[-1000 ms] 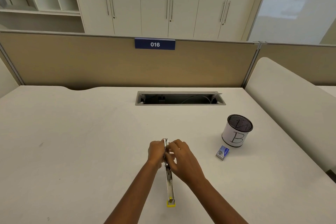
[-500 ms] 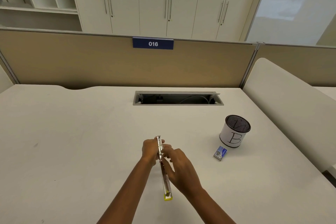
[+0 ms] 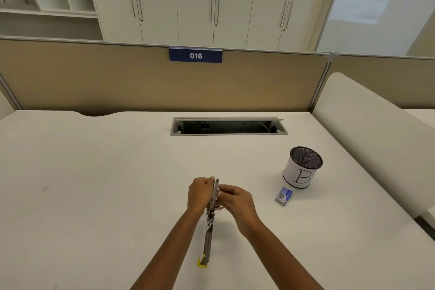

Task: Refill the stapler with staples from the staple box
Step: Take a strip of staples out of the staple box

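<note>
Yellow tip of your stapler (image 3: 208, 238) has swung a bit left since half a second ago.
Long axis runs roughly away from you, yellow end nearest. Your left hand (image 3: 199, 194) curls round the far end, right hand (image 3: 236, 201) pinches it beside that. One stapler, one staple box (image 3: 284, 195) to the right, near one mesh cup (image 3: 302, 169) on the desk (image 3: 117, 183).

shiny metal stapler (image 3: 208, 235), matt white desk (image 3: 106, 183), mesh cup (image 3: 303, 167)
</note>
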### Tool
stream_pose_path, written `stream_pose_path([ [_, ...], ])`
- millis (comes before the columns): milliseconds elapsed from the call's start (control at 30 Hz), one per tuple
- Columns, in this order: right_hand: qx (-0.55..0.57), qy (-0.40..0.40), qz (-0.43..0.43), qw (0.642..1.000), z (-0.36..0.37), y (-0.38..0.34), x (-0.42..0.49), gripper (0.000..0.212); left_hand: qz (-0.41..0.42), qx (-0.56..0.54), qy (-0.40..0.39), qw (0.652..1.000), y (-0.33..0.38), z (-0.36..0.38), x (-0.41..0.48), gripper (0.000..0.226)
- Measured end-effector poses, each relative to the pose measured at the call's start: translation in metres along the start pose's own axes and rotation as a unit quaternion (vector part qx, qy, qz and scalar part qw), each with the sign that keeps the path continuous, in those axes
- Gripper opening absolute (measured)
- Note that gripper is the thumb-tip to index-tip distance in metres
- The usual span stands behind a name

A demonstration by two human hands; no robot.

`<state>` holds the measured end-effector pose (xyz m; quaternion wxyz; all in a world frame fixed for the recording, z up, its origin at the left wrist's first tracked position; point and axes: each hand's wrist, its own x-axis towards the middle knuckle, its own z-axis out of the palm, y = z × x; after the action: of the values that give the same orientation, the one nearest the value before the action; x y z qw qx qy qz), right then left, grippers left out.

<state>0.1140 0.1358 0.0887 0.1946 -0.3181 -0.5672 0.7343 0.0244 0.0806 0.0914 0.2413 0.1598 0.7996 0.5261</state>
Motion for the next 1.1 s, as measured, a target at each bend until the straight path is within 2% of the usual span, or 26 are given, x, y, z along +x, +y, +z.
stream_pose_path([
  [133,0.039,-0.030,0.012,0.999,0.001,0.000,0.003,0.022,0.050,0.091,0.006,0.995,0.002,0.002,-0.002,0.049],
  [267,0.123,-0.020,0.050,0.991,-0.001,0.001,0.007,0.015,0.065,0.105,-0.024,0.992,0.004,0.002,-0.005,0.035],
  [467,0.207,-0.025,0.095,0.973,-0.003,0.009,0.010,0.020,0.085,0.177,-0.011,0.980,0.006,0.003,-0.007,0.035],
  [533,0.228,-0.020,0.120,0.966,-0.002,0.011,0.011,0.025,0.098,0.250,0.000,0.963,0.006,0.005,-0.008,0.034],
  [633,0.268,-0.013,0.149,0.952,0.001,0.010,0.010,0.030,0.129,0.372,0.019,0.919,0.005,0.008,-0.010,0.041],
  [867,0.262,-0.005,0.164,0.951,0.003,0.009,0.010,0.021,0.179,0.463,0.012,0.868,0.004,0.011,-0.009,0.042],
  [967,0.285,0.007,0.182,0.941,0.004,0.011,0.011,0.022,0.174,0.445,0.019,0.878,0.003,0.009,-0.009,0.041],
  [1100,0.311,0.006,0.175,0.934,0.003,0.012,0.011,0.027,0.124,0.320,0.022,0.939,0.002,0.004,-0.006,0.038],
])
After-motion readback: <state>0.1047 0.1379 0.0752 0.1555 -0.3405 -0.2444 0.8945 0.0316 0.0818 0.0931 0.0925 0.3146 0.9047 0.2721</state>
